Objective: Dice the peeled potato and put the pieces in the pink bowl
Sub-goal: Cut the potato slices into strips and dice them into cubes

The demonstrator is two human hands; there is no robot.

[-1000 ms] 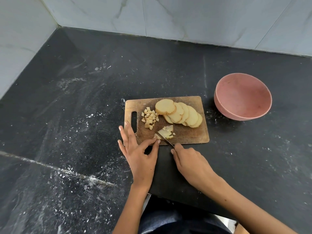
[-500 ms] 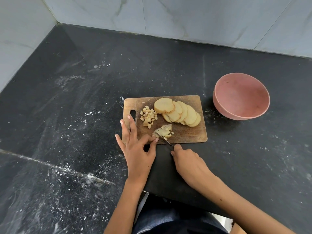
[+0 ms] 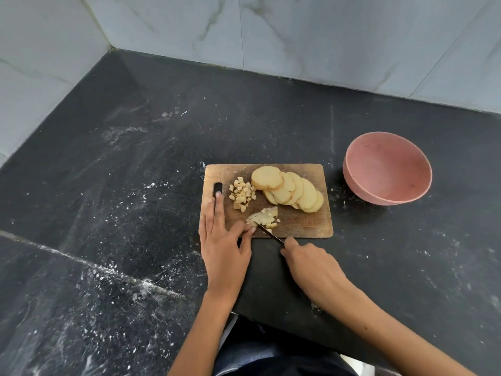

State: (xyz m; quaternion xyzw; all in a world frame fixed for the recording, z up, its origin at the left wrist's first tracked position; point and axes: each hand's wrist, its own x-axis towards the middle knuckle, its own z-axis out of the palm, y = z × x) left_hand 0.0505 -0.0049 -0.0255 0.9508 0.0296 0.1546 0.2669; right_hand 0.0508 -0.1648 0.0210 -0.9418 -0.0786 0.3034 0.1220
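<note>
A wooden cutting board (image 3: 303, 226) lies on the black counter. On it a fan of round potato slices (image 3: 290, 188) overlaps at the back right, and a small heap of diced cubes (image 3: 242, 195) sits left of them. A partly cut slice (image 3: 264, 217) lies near the board's front edge. My left hand (image 3: 222, 240) lies flat on the board's left side, thumb and forefinger tips touching that slice. My right hand (image 3: 311, 261) grips a knife (image 3: 268, 232), whose blade rests against the slice. The pink bowl (image 3: 387, 169) stands to the right of the board and holds nothing.
The black stone counter (image 3: 135, 172) is dusted with white powder on the left and front. Marble-tiled walls (image 3: 271, 31) close off the back and left. The counter's front edge runs just behind my arms.
The camera view shifted slightly. My left hand slid a little forward along the board's left side. The knife keeps working on the same slice at the front edge.
</note>
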